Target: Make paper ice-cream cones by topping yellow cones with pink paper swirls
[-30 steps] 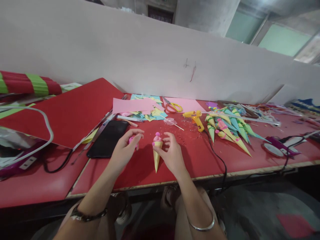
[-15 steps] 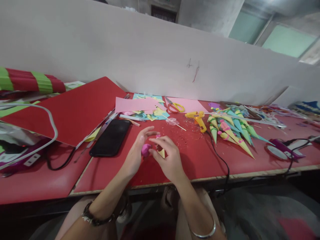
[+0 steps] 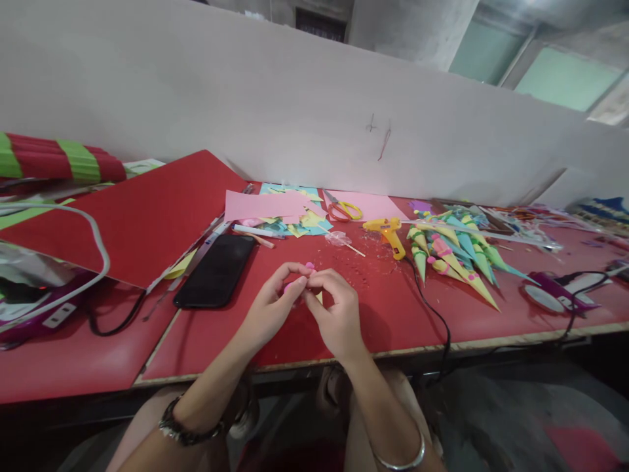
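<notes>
My left hand (image 3: 275, 295) is closed around a lump of pink modelling clay (image 3: 287, 288), with only a little of it showing between the fingers. Fingertips and thumb of my right hand (image 3: 337, 305) are pinched together against the left thumb and fingers, on the same clay as far as I can see. A small pink ball (image 3: 310, 265) shows just beyond the fingertips. Below the right hand's fingers a pale yellow piece (image 3: 319, 297) is partly hidden.
A black phone (image 3: 216, 272) lies left of my hands. Behind them are paper scraps, a wrapped lollipop (image 3: 338, 238) and yellow-handled scissors (image 3: 346, 208). To the right are a corded yellow glue gun (image 3: 387, 233) and several paper cones (image 3: 457, 252). Red card (image 3: 147, 210) leans at left.
My left fingers have curled in over the pink lump, which was in plain view before. Both hands' fingertips have come together.
</notes>
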`<state>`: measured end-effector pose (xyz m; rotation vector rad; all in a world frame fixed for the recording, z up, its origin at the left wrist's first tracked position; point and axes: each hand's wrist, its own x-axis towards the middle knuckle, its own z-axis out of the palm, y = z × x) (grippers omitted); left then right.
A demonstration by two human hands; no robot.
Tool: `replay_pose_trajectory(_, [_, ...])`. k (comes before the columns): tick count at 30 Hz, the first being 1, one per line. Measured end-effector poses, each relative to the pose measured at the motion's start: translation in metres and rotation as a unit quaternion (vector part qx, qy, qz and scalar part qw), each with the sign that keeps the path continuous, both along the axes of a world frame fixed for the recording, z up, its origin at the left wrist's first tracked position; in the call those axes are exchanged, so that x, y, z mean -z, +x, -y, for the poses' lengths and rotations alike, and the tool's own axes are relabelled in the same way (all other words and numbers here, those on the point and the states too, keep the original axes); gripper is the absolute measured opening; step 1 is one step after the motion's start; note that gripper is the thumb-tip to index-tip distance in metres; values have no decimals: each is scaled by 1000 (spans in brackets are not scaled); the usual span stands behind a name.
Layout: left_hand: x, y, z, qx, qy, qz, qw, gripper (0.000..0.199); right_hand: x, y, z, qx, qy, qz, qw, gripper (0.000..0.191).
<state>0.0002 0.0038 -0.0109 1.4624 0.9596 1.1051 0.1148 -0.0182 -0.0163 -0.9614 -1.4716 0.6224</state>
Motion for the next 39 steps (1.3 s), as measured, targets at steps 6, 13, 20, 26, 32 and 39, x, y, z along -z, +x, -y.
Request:
replay_pose_trajectory(6, [3, 0, -3, 23, 36, -39, 998, 25, 0, 0, 1, 23, 12, 12, 1000, 15])
replay_pose_trajectory(13, [-2, -2, -2, 21, 35, -80, 996, 26, 2, 1, -6, 11, -103, -180, 978, 8])
replay_pose_trajectory(20, [-1, -5, -3, -5, 5, -17, 1000, 18, 9, 12, -15, 26, -176, -374, 910, 17])
replay_pose_trajectory(26, [1, -9, -9, -47, 13, -84, 995, 16, 9, 10, -14, 1, -162, -320, 934, 13])
replay_pose_trajectory(32, [4, -8, -6, -104, 78, -433, 892, 37, 8, 11, -15, 7, -182, -309, 933, 14])
replay_pose_trajectory(39, [4, 4, 0, -103, 74, -599, 791, 52, 10, 14, -20, -7, -178, -387, 905, 13])
